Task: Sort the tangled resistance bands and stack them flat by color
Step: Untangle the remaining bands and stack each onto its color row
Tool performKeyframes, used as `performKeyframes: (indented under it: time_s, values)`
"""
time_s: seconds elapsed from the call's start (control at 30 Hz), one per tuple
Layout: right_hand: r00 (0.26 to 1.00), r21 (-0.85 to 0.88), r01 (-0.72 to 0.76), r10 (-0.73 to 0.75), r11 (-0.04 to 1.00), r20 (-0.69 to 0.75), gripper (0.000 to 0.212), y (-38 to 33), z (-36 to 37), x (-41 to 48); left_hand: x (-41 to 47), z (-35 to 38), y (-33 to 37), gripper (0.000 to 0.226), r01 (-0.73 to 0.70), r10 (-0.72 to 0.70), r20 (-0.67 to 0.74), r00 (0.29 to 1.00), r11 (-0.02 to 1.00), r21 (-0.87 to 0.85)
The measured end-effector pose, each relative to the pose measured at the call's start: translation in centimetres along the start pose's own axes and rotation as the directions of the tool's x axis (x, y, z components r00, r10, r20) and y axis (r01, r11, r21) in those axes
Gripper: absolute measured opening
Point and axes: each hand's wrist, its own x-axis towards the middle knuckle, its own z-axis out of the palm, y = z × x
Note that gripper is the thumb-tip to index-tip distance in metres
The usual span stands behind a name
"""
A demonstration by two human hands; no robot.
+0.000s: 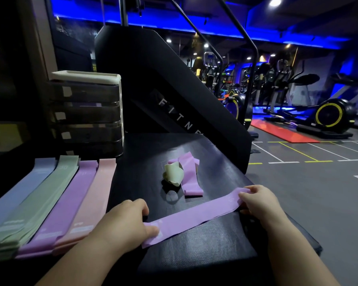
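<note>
Band, purple, held flat across black pad, long axis running near-L to far-R. L hand pinches near end, R hand pinches far end. Purple stack lies left, nearer L hand.

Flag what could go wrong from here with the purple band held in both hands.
1. The held purple band is gripped only at its ends by the left hand and right hand; if one slips, it may recoil and twist.
2. The purple stack lies tight between the green stack and pink stack, so a skewed drop could overlap a neighbour.
</note>
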Motion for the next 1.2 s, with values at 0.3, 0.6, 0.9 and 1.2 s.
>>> performKeyframes:
  time_s: [0.3, 0.6, 0.9, 1.2]
  values:
    - [1.0, 0.002, -0.008, 0.008, 1.0, 0.001, 0.022, 0.2, 0.0, 0.2, -0.1, -0.5, 0.6, 0.023, 0.008, -0.012, 0.035, 0.999, 0.992, 0.127]
    - [0.998, 0.105, -0.059, 0.057, 0.993, 0.022, 0.015, 0.4, 0.1, 0.3, -0.1, -0.3, 0.4, 0.025, -0.026, 0.028, 0.035, 0.999, 0.999, -0.048]
    - [0.999, 0.042, -0.024, 0.026, 0.999, -0.039, 0.018, 0.5, 0.6, 0.8, 0.2, -0.6, -0.5, 0.019, -0.003, 0.02, 0.125, 0.992, 0.991, -0.135]
    - [0.997, 0.289, -0.052, 0.032, 0.956, 0.074, 0.011, 0.8, 0.5, 1.0, -0.3, -1.0, -0.3, 0.01, -0.013, 0.025, 0.117, 0.993, 0.994, -0.104]
